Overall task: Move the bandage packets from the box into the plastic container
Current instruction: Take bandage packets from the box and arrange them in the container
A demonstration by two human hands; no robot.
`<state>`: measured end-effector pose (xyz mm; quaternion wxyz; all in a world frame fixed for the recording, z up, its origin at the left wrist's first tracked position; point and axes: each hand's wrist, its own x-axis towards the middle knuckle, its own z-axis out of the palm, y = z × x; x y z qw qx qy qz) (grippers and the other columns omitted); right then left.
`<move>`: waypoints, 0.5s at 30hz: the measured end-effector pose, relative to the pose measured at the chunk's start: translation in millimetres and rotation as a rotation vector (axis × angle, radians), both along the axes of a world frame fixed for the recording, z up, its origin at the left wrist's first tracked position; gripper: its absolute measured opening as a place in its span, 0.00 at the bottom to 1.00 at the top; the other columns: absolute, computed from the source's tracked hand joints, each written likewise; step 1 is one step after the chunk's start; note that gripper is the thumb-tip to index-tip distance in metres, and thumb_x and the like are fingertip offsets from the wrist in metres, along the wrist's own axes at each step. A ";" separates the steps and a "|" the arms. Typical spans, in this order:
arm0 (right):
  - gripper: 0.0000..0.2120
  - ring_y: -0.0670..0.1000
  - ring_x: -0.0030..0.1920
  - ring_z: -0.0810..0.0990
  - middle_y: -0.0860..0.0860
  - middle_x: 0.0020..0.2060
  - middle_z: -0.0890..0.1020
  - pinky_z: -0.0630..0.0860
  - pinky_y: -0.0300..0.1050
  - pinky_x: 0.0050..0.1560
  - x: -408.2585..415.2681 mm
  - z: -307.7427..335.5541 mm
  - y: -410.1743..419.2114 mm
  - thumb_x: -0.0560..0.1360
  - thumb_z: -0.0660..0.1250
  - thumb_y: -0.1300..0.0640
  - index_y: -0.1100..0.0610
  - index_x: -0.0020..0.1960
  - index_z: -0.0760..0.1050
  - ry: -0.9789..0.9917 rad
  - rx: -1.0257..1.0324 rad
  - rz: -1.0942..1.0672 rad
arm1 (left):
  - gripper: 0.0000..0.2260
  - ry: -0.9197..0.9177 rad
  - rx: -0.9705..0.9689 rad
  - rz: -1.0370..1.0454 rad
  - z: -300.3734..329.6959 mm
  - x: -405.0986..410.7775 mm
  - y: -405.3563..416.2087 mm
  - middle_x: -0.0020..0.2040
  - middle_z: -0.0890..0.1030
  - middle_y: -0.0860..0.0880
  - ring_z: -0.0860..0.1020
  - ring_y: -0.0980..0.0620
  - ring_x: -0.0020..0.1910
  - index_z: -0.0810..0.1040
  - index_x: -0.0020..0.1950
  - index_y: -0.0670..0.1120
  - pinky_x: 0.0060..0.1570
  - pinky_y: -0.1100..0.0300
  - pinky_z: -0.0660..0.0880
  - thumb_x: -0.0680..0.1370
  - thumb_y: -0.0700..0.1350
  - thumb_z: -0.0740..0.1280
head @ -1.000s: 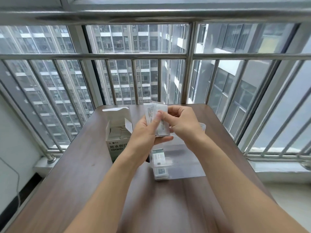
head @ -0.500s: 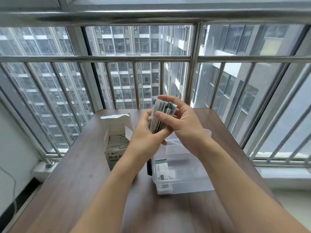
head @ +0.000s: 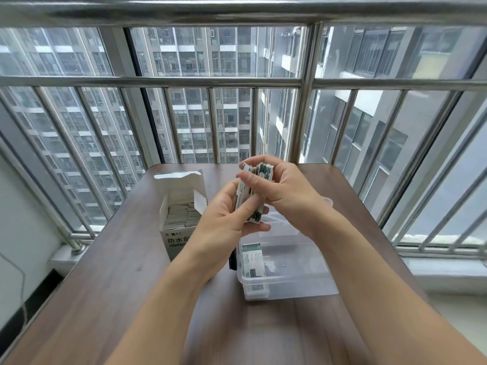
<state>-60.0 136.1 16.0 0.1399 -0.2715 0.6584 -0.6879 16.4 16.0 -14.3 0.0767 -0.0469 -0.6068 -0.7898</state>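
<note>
At the centre of the frame we see both hands raised above the table (head: 110, 272), sharing one stack of bandage packets (head: 253, 196) held on edge. The left hand (head: 226, 225) cups the stack from below, its fingers curled round the lower end, while the right hand (head: 284, 191) pinches the upper end between thumb and fingers. Left of the hands stands the box (head: 181, 206), its flap open, with more packets (head: 181, 218) visible inside. Below and right of the hands sits the clear plastic container (head: 290, 264), open, with a few packets (head: 253, 259) lying against its left wall. Beyond the table, across the upper frame, run the metal window bars (head: 210, 125).
</note>
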 end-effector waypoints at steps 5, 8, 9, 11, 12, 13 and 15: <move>0.12 0.46 0.30 0.78 0.53 0.34 0.78 0.75 0.39 0.30 3.6 2.3 -1.2 0.80 0.68 0.59 0.64 0.60 0.74 0.084 0.155 -0.002 | 0.19 0.006 -0.046 -0.023 -2.6 1.6 -0.4 0.52 0.80 0.43 0.79 0.49 0.51 0.73 0.70 0.45 0.43 0.61 0.80 0.79 0.39 0.67; 0.11 0.55 0.41 0.79 0.56 0.43 0.79 0.77 0.52 0.40 5.2 6.2 1.0 0.82 0.65 0.53 0.59 0.59 0.73 0.158 0.303 0.064 | 0.22 0.016 -0.261 0.053 -6.8 3.0 0.0 0.45 0.81 0.51 0.77 0.56 0.42 0.72 0.71 0.49 0.40 0.61 0.77 0.80 0.33 0.67; 0.11 0.55 0.43 0.79 0.56 0.45 0.79 0.78 0.54 0.43 5.6 7.4 1.3 0.82 0.64 0.52 0.58 0.59 0.73 0.186 0.340 0.081 | 0.23 0.026 -0.376 0.126 -8.5 2.8 0.3 0.44 0.80 0.52 0.76 0.57 0.39 0.71 0.70 0.53 0.39 0.59 0.76 0.80 0.33 0.67; 0.13 0.51 0.46 0.80 0.51 0.49 0.81 0.78 0.50 0.47 5.9 10.9 1.6 0.82 0.64 0.49 0.55 0.61 0.75 0.261 0.382 0.032 | 0.24 0.078 -0.623 0.291 -10.6 2.1 1.1 0.50 0.78 0.50 0.75 0.57 0.42 0.69 0.70 0.57 0.44 0.62 0.74 0.79 0.34 0.64; 0.14 0.48 0.47 0.80 0.48 0.50 0.81 0.77 0.45 0.46 5.5 11.2 1.3 0.81 0.65 0.48 0.54 0.63 0.76 0.281 0.391 -0.027 | 0.24 0.117 -0.719 0.358 -11.1 2.3 2.4 0.53 0.75 0.49 0.74 0.59 0.46 0.70 0.70 0.56 0.47 0.68 0.72 0.79 0.34 0.62; 0.16 0.47 0.46 0.80 0.48 0.49 0.81 0.76 0.43 0.44 5.5 11.2 0.5 0.80 0.67 0.48 0.54 0.65 0.76 0.273 0.383 -0.085 | 0.24 0.148 -0.782 0.411 -10.8 2.8 4.3 0.54 0.71 0.49 0.72 0.60 0.49 0.69 0.71 0.54 0.50 0.72 0.69 0.79 0.34 0.62; 0.15 0.47 0.35 0.78 0.52 0.41 0.81 0.75 0.43 0.35 4.0 9.2 -0.1 0.78 0.71 0.54 0.61 0.62 0.78 0.153 0.324 -0.143 | 0.25 0.179 -0.879 0.488 -11.5 3.9 8.1 0.56 0.67 0.50 0.70 0.59 0.51 0.67 0.74 0.51 0.54 0.76 0.65 0.80 0.33 0.62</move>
